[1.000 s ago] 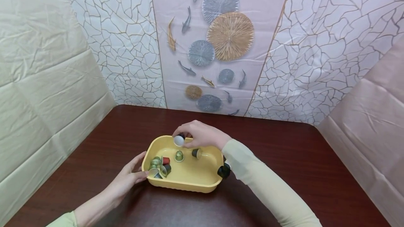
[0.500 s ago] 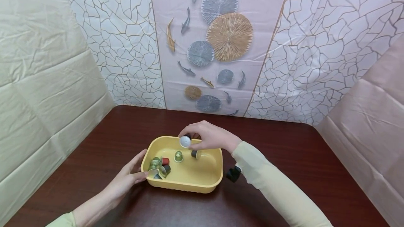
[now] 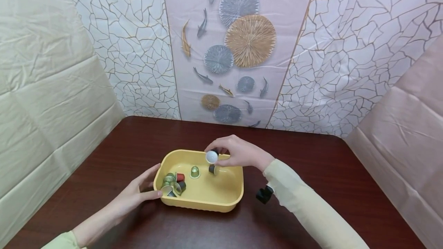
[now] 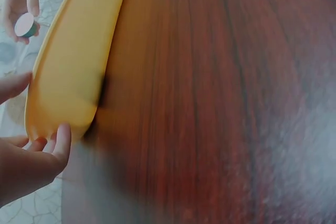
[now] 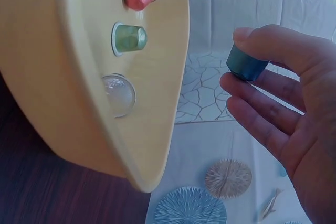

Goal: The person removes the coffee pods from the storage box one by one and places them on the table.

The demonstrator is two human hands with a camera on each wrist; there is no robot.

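My right hand point(image 3: 240, 153) pinches a dark coffee capsule point(image 3: 212, 157) above the back rim of a yellow tray point(image 3: 207, 205), its white lid facing the head camera. In the right wrist view this capsule point(image 5: 247, 65) looks dark teal between thumb and fingers. My left hand point(image 3: 129, 195) grips the tray's left end, with the thumb at the front corner. Inside the tray, a green capsule point(image 3: 195, 171) stands near the middle and a black one point(image 3: 212, 170) lies on its side. Several more are bunched at the left, among them a red capsule point(image 3: 180, 177).
The tray stands on a dark reddish-brown wooden table point(image 3: 311, 187). A patterned cloth backdrop point(image 3: 238, 87) hangs behind it, with plain fabric at both sides. A black device point(image 3: 265, 194) is attached to the right wrist, beyond the tray's right side.
My right hand has moved to the right along the tray's back rim, with the dark capsule still pinched in it. The left hand has stayed at the tray's left end.
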